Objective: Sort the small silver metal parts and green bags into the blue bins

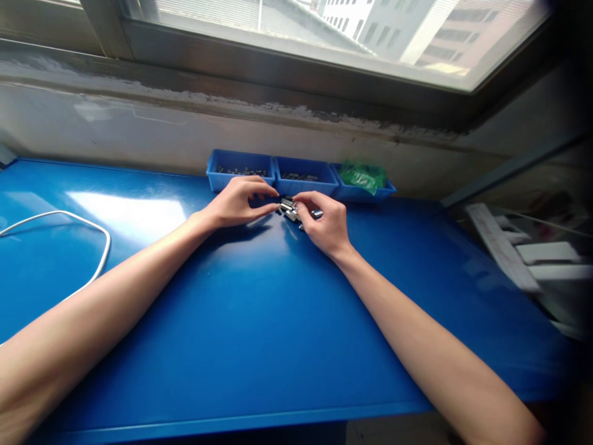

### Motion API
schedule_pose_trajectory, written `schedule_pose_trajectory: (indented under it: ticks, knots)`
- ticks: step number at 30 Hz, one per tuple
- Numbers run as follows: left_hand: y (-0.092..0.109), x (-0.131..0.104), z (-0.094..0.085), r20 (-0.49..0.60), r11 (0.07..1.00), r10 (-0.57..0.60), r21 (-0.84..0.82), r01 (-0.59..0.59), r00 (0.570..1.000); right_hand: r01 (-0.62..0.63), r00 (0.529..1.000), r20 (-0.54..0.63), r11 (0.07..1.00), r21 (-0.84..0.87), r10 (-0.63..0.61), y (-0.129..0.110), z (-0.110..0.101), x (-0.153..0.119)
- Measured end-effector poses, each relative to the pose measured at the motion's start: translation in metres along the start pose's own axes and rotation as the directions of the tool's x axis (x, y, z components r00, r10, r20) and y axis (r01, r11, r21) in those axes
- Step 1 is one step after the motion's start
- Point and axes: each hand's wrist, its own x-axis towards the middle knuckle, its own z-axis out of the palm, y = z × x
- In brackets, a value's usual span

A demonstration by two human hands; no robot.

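A small pile of silvery and dark metal pieces (290, 214) lies on the blue table (259, 321), just in front of the bins. My left hand (241, 201) reaches in from the left, its thumb and fingers apart and their tips at the pile's left edge. Over the right side of the pile, my right hand (325, 221) has thumb and forefinger pinched together at a small metal piece (295, 209). Its exact kind is too small to make out. More pieces show partly beneath the right hand's fingers.
Three blue bins stand along the wall: the left bin (221, 180) and middle bin (306, 185) hold small metal parts, the right bin (386, 193) a green plastic bag (362, 177). A white cable (107, 238) curves over the table's left side. White objects (549, 252) stand beyond its right edge.
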Motion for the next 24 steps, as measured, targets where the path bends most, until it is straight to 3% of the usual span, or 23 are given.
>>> schedule_pose_trajectory:
  ticks: [2, 4, 8, 13, 20, 24]
  knots:
    - [-0.003, -0.002, 0.001, 0.114, 0.996, 0.068, 0.043, -0.073, 0.991, 0.005, 1.0, -0.01, 1.0, 0.003, -0.005, 0.001, 0.0, 0.0]
    - [-0.008, -0.004, 0.004, 0.15, 0.994, 0.086, 0.05, -0.095, 0.985, 0.015, 1.0, -0.012, 1.0, 0.005, -0.015, 0.001, 0.0, 0.0]
    - [-0.014, -0.005, 0.01, 0.121, 0.993, 0.089, 0.064, -0.098, 0.989, 0.013, 1.0, -0.001, 1.0, -0.002, -0.013, 0.002, 0.001, 0.0]
    - [-0.008, -0.005, 0.011, 0.101, 0.99, 0.097, 0.093, -0.107, 0.99, 0.024, 1.0, 0.004, 1.0, -0.006, -0.024, 0.0, 0.001, 0.001]
    - [-0.004, -0.002, 0.017, 0.189, 0.993, 0.11, 0.03, -0.118, 0.976, -0.017, 1.0, -0.007, 1.0, 0.0, 0.017, 0.0, 0.0, 0.001]
    - [-0.005, -0.003, 0.018, 0.121, 0.998, 0.061, 0.019, -0.063, 0.991, -0.016, 1.0, -0.007, 1.0, 0.005, 0.016, 0.0, 0.0, 0.001]
